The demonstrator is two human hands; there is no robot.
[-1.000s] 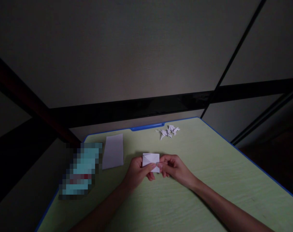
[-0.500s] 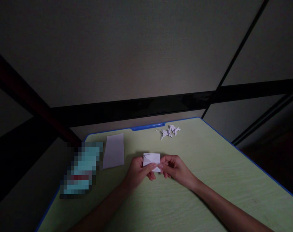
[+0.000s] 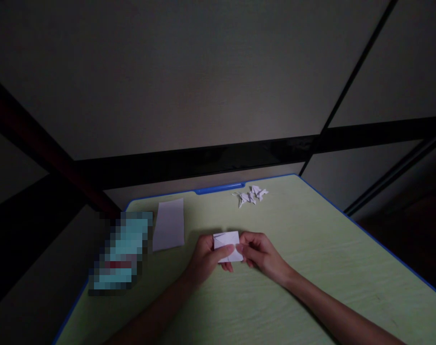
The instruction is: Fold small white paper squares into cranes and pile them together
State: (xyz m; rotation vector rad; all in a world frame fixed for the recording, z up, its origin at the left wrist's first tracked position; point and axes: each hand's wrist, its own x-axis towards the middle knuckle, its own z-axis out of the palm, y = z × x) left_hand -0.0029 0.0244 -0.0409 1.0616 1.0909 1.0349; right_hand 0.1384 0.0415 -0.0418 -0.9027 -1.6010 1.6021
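A small folded white paper [image 3: 228, 243] is held just above the pale green table [image 3: 311, 268], near its middle. My left hand [image 3: 206, 258] pinches the paper's left side with thumb on top. My right hand [image 3: 259, 254] pinches its right side, fingers curled. Both hands meet at the paper's lower edge. A diagonal crease shows on the paper's face.
A flat white sheet [image 3: 168, 224] lies to the left of the hands. Several small folded white paper figures [image 3: 251, 196] sit at the table's far edge, by a blue handle [image 3: 219, 188]. A blurred turquoise object [image 3: 120, 251] rests at the left edge. Dark walls surround the table.
The folded paper has tilted slightly and come a little lower and nearer to me; both hands keep their pinch on it and shifted only slightly.
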